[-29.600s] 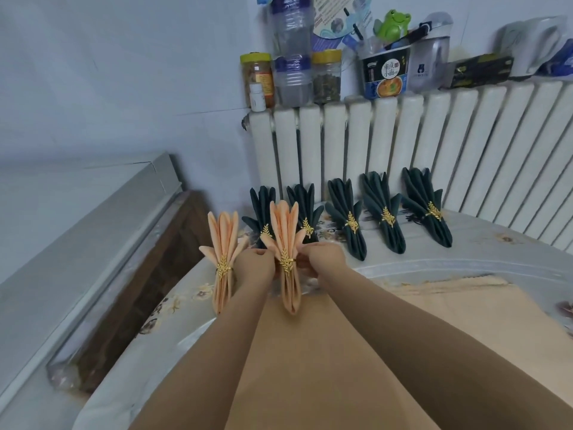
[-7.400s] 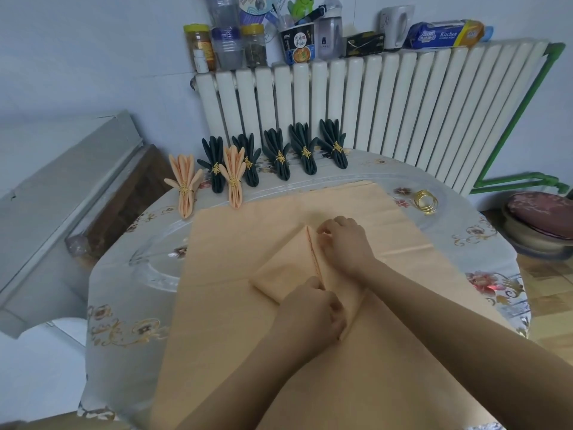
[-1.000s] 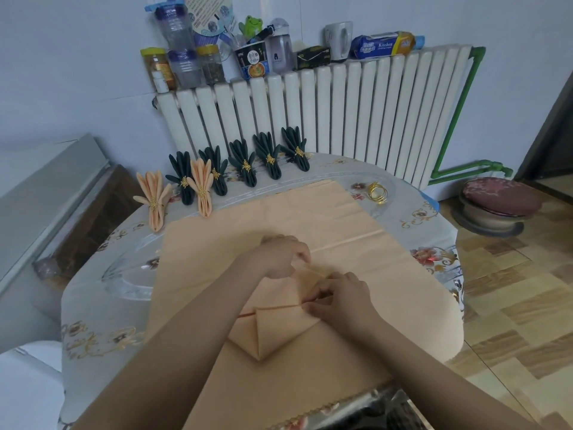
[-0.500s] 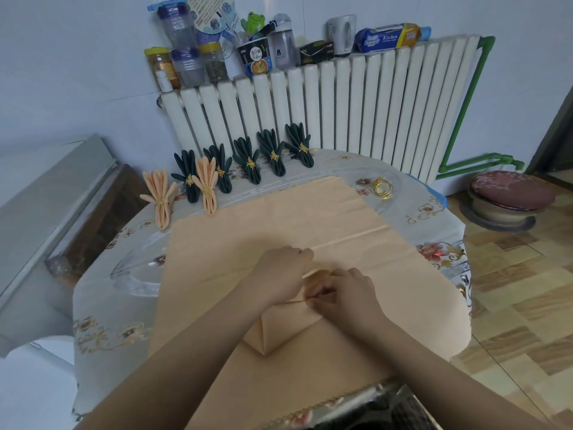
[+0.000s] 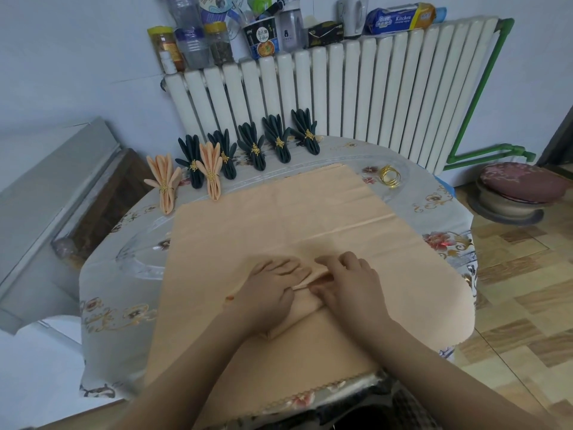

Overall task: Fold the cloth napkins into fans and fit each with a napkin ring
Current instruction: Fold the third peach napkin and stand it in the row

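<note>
napkin (image 5: 302, 301) half-pleated; left hand (image 5: 269, 290) presses flat, right hand (image 5: 347, 288) pinches pleat.

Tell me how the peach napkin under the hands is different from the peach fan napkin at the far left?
The peach napkin under the hands lies flat and half-folded, without a ring. The peach fan napkin at the far left is pleated, its folds spread, cinched by a gold ring. Both are the same peach cloth.
</note>
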`<control>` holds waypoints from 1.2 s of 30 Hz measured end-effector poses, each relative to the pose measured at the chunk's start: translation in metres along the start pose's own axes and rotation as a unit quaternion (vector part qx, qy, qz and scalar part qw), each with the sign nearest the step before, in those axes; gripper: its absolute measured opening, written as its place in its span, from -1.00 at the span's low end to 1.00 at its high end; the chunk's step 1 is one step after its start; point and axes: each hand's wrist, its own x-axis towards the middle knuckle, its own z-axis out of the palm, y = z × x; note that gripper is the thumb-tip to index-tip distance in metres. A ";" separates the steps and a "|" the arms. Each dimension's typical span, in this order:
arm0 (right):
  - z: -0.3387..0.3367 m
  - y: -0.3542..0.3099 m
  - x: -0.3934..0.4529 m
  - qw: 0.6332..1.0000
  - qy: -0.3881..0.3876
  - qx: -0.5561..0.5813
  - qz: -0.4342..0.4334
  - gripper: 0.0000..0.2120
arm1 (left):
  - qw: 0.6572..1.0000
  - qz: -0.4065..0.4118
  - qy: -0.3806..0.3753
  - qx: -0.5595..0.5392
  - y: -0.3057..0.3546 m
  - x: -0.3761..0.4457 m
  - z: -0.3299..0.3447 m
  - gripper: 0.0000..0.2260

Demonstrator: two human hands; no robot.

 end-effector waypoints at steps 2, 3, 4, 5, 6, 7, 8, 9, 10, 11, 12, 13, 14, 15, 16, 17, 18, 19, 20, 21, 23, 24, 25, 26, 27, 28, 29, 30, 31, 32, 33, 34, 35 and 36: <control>0.003 0.002 -0.001 0.998 0.045 -0.045 -0.017 -0.75 | 0.999 0.010 -0.005 -0.035 -0.008 0.002 0.002 -0.28; 0.003 0.003 -0.002 0.996 0.058 -0.066 -0.023 -0.77 | 0.999 0.018 -0.007 -0.040 -0.010 0.002 0.003 -0.22; 0.003 0.004 -0.002 0.995 0.057 -0.079 -0.029 -0.77 | 0.999 0.024 -0.006 -0.039 -0.010 0.001 0.003 -0.19; 0.003 0.004 -0.002 0.994 0.049 -0.087 -0.037 -0.73 | 0.999 0.032 -0.002 -0.033 -0.009 -0.001 0.003 -0.18; 0.003 0.003 -0.002 0.994 0.042 -0.093 -0.044 -0.69 | 0.999 0.040 0.004 -0.027 -0.008 -0.005 0.004 -0.20; 0.001 0.002 -0.002 0.993 0.036 -0.100 -0.052 -0.67 | 0.998 0.048 0.015 -0.023 -0.008 -0.008 0.006 -0.22; 0.001 0.003 -0.001 0.992 0.034 -0.106 -0.063 -0.66 | 0.997 0.055 0.035 -0.027 -0.008 -0.010 0.009 -0.27; 0.001 0.004 0.000 0.990 0.035 -0.111 -0.079 -0.65 | 0.995 0.063 0.063 -0.040 -0.009 -0.013 0.011 -0.33; 0.002 0.006 0.001 0.988 0.036 -0.112 -0.096 -0.65 | 0.992 0.070 0.090 -0.056 -0.011 -0.015 0.014 -0.41; 0.002 0.008 0.002 0.987 0.035 -0.111 -0.113 -0.65 | 0.988 0.072 0.114 -0.073 -0.013 -0.018 0.017 -0.49; 0.003 0.011 0.003 0.985 0.033 -0.112 -0.130 -0.64 | 0.984 0.071 0.134 -0.090 -0.015 -0.019 0.020 -0.53; 0.004 0.014 0.004 0.982 0.027 -0.112 -0.147 -0.64 | 0.981 0.072 0.149 -0.097 -0.016 -0.021 0.023 -0.54; 0.003 0.016 0.004 0.981 0.016 -0.111 -0.159 -0.66 | 0.979 0.076 0.157 -0.101 -0.017 -0.022 0.025 -0.54; 0.003 0.017 0.004 0.980 0.004 -0.105 -0.168 -0.70 | 0.978 0.083 0.162 -0.105 -0.017 -0.023 0.026 -0.55; 0.002 0.018 0.003 0.979 0.003 -0.098 -0.179 -0.76 | 0.976 0.093 0.165 -0.111 -0.017 -0.024 0.025 -0.56; 0.003 0.020 0.002 0.977 0.010 -0.093 -0.191 -0.80 | 0.974 0.100 0.165 -0.116 -0.017 -0.024 0.025 -0.56; 0.002 0.022 0.000 0.976 0.016 -0.090 -0.200 -0.79 | 0.975 0.103 0.159 -0.118 -0.017 -0.023 0.024 -0.55; 0.002 0.023 -0.001 0.974 0.020 -0.090 -0.207 -0.78 | 0.976 0.098 0.151 -0.118 -0.018 -0.022 0.023 -0.52; 0.000 0.024 -0.003 0.973 0.021 -0.091 -0.212 -0.78 | 0.979 0.089 0.141 -0.115 -0.017 -0.021 0.022 -0.48; 0.000 0.025 -0.003 0.971 0.023 -0.092 -0.220 -0.78 | 0.982 0.079 0.127 -0.111 -0.016 -0.020 0.020 -0.44; -0.002 0.025 -0.002 0.969 0.011 -0.100 -0.225 -0.81 | 0.988 0.062 0.093 -0.103 -0.011 -0.020 0.016 -0.38; -0.002 0.026 0.000 0.970 0.003 -0.107 -0.220 -0.83 | 0.991 0.058 0.078 -0.097 -0.010 -0.020 0.013 -0.34; -0.004 0.024 0.004 0.969 -0.002 -0.109 -0.220 -0.86 | 0.993 0.055 0.060 -0.086 -0.009 -0.019 0.010 -0.30; -0.008 0.020 0.009 0.970 -0.010 -0.106 -0.218 -0.90 | 0.996 0.055 0.034 -0.069 -0.009 -0.018 0.006 -0.27; -0.013 0.015 0.015 0.971 -0.033 -0.103 -0.213 -0.92 | 0.997 0.056 0.012 -0.052 -0.008 -0.015 0.001 -0.26; -0.020 0.008 0.023 0.970 -0.073 -0.108 -0.207 -0.91 | 0.997 0.055 -0.001 -0.044 -0.007 -0.011 -0.006 -0.32; -0.025 0.004 0.031 0.966 -0.111 -0.118 -0.201 -0.88 | 0.998 0.045 -0.006 -0.051 -0.007 -0.005 -0.013 -0.45; -0.027 0.001 0.039 0.962 -0.153 -0.122 -0.190 -0.85 | 0.997 0.021 -0.003 -0.078 -0.005 0.001 -0.020 -0.63; -0.029 -0.002 0.047 0.957 -0.191 -0.128 -0.177 -0.84 | 0.993 -0.007 -0.003 -0.115 -0.003 0.008 -0.025 -0.77; -0.029 -0.005 0.054 0.953 -0.219 -0.132 -0.165 -0.85 | 0.989 -0.031 -0.013 -0.143 -0.001 0.014 -0.030 -0.86; -0.029 -0.008 0.060 0.950 -0.236 -0.131 -0.156 -0.86 | 0.986 -0.053 -0.031 -0.152 0.000 0.020 -0.032 -0.89; -0.028 -0.011 0.065 0.948 -0.252 -0.126 -0.147 -0.88 | 0.986 -0.071 -0.051 -0.145 0.002 0.026 -0.034 -0.89; -0.027 -0.013 0.069 0.944 -0.272 -0.122 -0.140 -0.88 | 0.984 -0.088 -0.068 -0.136 0.003 0.031 -0.034 -0.88; -0.025 -0.016 0.072 0.938 -0.295 -0.120 -0.134 -0.86 | 0.983 -0.103 -0.084 -0.124 0.005 0.035 -0.037 -0.87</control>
